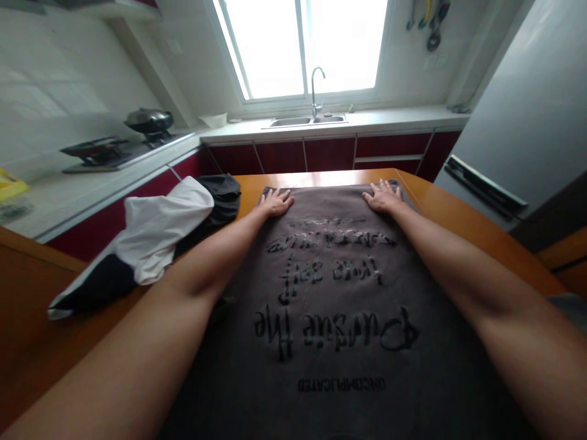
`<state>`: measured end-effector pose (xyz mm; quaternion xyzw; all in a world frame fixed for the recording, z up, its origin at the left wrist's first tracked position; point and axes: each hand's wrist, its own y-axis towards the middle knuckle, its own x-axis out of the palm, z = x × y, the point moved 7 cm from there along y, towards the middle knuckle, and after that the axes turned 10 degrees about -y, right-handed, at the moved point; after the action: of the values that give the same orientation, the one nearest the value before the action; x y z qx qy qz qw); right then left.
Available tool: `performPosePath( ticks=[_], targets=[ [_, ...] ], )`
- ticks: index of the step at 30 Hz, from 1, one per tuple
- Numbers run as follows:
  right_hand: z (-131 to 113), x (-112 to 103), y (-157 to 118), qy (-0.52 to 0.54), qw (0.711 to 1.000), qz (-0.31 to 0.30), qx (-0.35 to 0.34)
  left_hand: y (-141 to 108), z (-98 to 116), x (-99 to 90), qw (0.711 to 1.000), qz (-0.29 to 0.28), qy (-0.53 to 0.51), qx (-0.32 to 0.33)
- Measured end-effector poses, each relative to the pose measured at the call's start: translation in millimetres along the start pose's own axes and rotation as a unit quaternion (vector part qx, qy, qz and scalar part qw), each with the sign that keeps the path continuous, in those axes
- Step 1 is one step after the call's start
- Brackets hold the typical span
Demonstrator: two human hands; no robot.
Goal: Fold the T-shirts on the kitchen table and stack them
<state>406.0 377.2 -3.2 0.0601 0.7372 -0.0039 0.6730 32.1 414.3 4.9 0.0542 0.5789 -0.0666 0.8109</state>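
A dark grey garment with black lettering (pixel 330 293), which looks like a T-shirt, lies spread flat on the wooden table (pixel 458 220). Its print reads upside down from where I stand. My left hand (pixel 276 201) rests on the far left corner of the cloth, fingers apart and pointing right. On the far right corner lies my right hand (pixel 383 198), palm down with its fingers spread. Both arms reach out along the garment's sides. The near end of the cloth runs out of the bottom of the view.
White and black clothing (pixel 169 220) lies heaped on the table's left side. Beyond the table are a counter with a sink (pixel 305 121) and a tap (pixel 315 91). A stove with a wok (pixel 149 120) stands left, a grey fridge (pixel 518 116) right.
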Motion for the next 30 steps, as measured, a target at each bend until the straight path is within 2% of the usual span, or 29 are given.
performPosePath(
  ticks=[3,6,8,11,13,15,17,18,21,23,25,28,30],
  targets=[
    [10.7,8.2,1.2,0.001,0.999,-0.028,0.015,-3.9,-6.7,1.0,1.0,-0.003,0.007,-0.008],
    [12.5,4.1,2.3,0.004,1.0,-0.011,0.015,-6.1,0.8,-3.5,1.0,0.019,0.01,0.008],
    [2.3,-3.9,1.9,0.009,1.0,0.025,0.004,-6.7,22.7,-5.1,0.998,0.038,0.011,0.045],
    [-30.3,-10.3,-1.0,0.014,0.998,0.051,-0.044,-7.2,71.8,4.0,0.993,0.029,0.004,0.117],
    [-56.5,-7.3,-4.0,0.012,0.995,0.031,-0.09,-7.4,102.6,15.9,0.989,0.004,-0.001,0.148],
    [-77.7,-0.2,-7.3,0.006,0.992,-0.011,-0.128,-7.7,122.6,30.1,0.988,-0.037,0.001,0.152],
    [-88.6,6.1,-9.8,-0.001,0.989,-0.046,-0.141,-8.7,130.5,41.4,0.988,-0.073,0.003,0.137],
    [-90.4,6.4,-10.3,-0.003,0.989,-0.043,-0.139,-9.4,131.9,43.7,0.988,-0.073,0.001,0.133],
    [-88.8,-0.4,-11.1,0.009,0.992,0.018,-0.125,-11.9,132.5,42.7,0.989,-0.04,-0.008,0.143],
    [-87.4,0.6,-12.7,0.017,0.993,0.014,-0.12,-12.8,130.8,43.6,0.99,-0.041,-0.016,0.134],
    [-86.4,-0.8,-15.5,0.025,0.994,0.012,-0.107,-12.9,131.1,40.1,0.992,-0.035,-0.027,0.121],
    [-89.2,-24.4,-26.1,0.052,0.989,0.102,-0.094,-17.0,138.0,13.7,0.99,0.025,-0.029,0.136],
    [-95.7,-44.4,-39.3,0.068,0.981,0.148,-0.107,-25.7,139.1,-7.7,0.99,0.01,-0.012,0.143]
  ],
)
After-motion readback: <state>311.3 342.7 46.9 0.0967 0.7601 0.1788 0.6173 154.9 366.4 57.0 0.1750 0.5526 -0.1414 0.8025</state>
